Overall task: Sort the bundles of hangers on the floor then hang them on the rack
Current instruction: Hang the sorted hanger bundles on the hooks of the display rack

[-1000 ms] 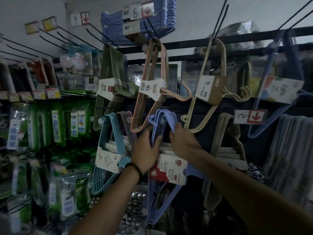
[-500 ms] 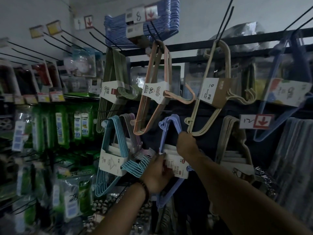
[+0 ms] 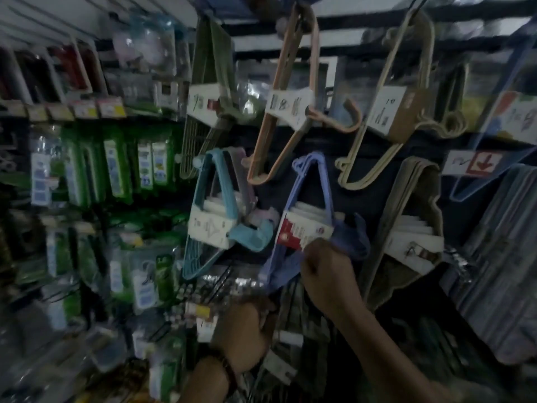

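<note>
- The periwinkle-blue plastic hanger bundle (image 3: 309, 181) hangs on the dark display rack (image 3: 374, 199). Its narrow top is above both hands, and a red-and-white card label (image 3: 302, 231) wraps its middle.
- The right hand (image 3: 328, 274) grips this bundle just under the label, fingers curled round the blue plastic.
- The left hand (image 3: 244, 335) is lower than the right hand and to its left. Its fingers are curled and there is a dark wristband (image 3: 228, 370) on the wrist. It lies close under the bundle's bottom corner, but blur hides whether it holds anything.
- Directly above the left hand and left of the right hand hangs a teal plastic hanger bundle (image 3: 225, 184) with a white card sleeve.
- Straight above both hands, higher on the rack, is a peach-pink hanger bundle (image 3: 290, 107).
- Up and right of the right hand is a beige hanger bundle (image 3: 392, 112).
- Up and left of the left hand is an olive-green hanger bundle (image 3: 215, 53).
- Just beside the right hand, on its right, hangs a khaki hanger bundle (image 3: 418, 170).
- Further up and right of it is a white price tag with a red arrow square (image 3: 470, 165).
- Well off to the left of the left hand hang green packets (image 3: 116, 167).
</note>
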